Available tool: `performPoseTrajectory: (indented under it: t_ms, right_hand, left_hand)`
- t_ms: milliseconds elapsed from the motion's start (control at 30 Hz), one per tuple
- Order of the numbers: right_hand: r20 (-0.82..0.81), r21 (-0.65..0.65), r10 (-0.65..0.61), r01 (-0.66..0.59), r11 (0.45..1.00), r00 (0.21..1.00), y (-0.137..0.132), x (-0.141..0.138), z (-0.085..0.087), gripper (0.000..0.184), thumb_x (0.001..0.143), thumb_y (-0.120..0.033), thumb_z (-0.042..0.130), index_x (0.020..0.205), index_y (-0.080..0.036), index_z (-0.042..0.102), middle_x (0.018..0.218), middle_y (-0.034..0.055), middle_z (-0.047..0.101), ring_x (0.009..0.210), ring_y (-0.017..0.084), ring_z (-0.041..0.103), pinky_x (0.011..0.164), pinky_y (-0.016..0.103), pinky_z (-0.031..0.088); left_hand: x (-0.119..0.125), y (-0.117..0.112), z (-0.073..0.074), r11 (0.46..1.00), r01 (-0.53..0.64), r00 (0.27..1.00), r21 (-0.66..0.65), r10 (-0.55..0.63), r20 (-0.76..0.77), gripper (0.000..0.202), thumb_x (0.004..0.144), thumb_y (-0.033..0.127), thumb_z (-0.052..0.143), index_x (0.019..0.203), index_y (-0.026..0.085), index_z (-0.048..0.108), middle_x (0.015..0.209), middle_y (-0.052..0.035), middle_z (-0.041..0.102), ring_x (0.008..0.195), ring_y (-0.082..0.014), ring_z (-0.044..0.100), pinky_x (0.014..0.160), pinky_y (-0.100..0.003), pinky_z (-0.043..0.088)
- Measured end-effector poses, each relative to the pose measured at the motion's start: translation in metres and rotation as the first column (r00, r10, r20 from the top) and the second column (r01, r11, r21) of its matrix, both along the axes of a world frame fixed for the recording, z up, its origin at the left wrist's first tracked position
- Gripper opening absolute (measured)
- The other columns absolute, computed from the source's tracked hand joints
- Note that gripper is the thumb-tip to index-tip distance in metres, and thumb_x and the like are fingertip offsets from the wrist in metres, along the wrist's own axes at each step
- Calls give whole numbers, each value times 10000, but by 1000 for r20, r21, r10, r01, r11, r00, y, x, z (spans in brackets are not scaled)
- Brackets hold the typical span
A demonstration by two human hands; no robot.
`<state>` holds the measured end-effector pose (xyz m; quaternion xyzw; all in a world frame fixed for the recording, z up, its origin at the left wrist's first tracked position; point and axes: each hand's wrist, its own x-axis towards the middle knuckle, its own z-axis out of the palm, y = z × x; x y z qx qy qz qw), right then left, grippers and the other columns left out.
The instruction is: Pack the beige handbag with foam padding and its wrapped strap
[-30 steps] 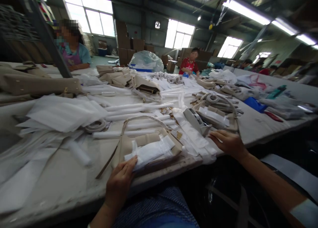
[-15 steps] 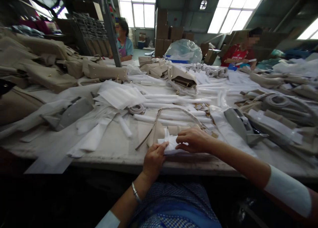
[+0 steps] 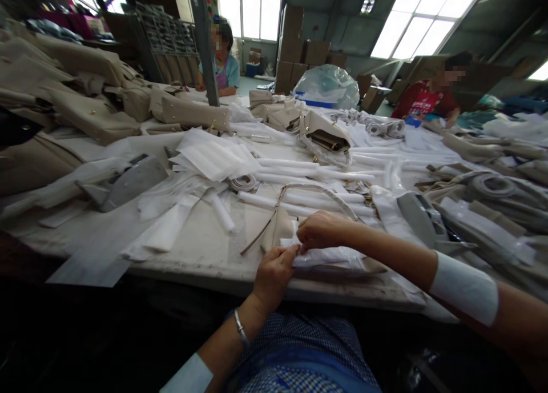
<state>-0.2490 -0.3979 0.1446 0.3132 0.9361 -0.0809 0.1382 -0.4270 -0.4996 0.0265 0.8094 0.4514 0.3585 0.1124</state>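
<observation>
A beige handbag lies at the front edge of the table, its thin strap arched up behind it. White wrapping covers the near part of the bag. My left hand is closed on the wrapping's left edge, thumb and fingers pinched together. Right beside it, my right hand is curled with its fingertips on the same wrapping, nearly meeting the left thumb. What lies inside the right fingers is mostly hidden.
White foam sheets and a grey moulded piece lie left. Rolled white tubes stretch behind the bag. Another grey piece sits right. Beige bags pile up far left. Two people work across the table, near a metal post.
My right hand has moved left until it almost touches my left hand, and more wrapping shows to its right. The view has shifted slightly.
</observation>
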Motion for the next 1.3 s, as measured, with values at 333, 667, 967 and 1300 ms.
performPoseTrajectory:
  t_ms: [333,667,967,1300]
  right_hand:
    - [128,-161,54,-33,986,990,26,-21,0,132,776,-346,741,885,-287,784,819,-14,761,713,153,639,561,246,301]
    - [71,-288,-38,57,956,997,51,-13,-2,214,741,-427,772,859,-249,786,782,-16,749,666,145,637,555,233,340]
    - [-83,-507,-177,111,855,981,62,-2,-12,347,716,-516,759,856,-199,788,717,-4,728,646,152,625,583,229,395]
    - [39,-268,-185,189,945,982,66,-21,-9,278,622,-478,836,789,-262,783,798,-16,756,684,179,645,563,254,348]
  left_hand:
    - [1,0,-6,967,26,998,255,-11,-62,388,959,178,562,1343,231,551,1269,-36,675,1051,-209,609,930,-382,525]
    - [2,-1,-2,956,19,995,293,11,-100,316,961,228,576,1273,252,618,1239,-29,690,1025,-187,620,896,-364,539]
    - [5,-1,-2,950,-12,996,313,38,-76,295,977,251,546,1259,251,632,1218,-31,700,1029,-175,627,888,-348,547]
    - [8,-3,6,955,-55,995,292,77,-63,272,979,258,532,1219,255,660,1166,-18,723,977,-178,643,843,-350,560]
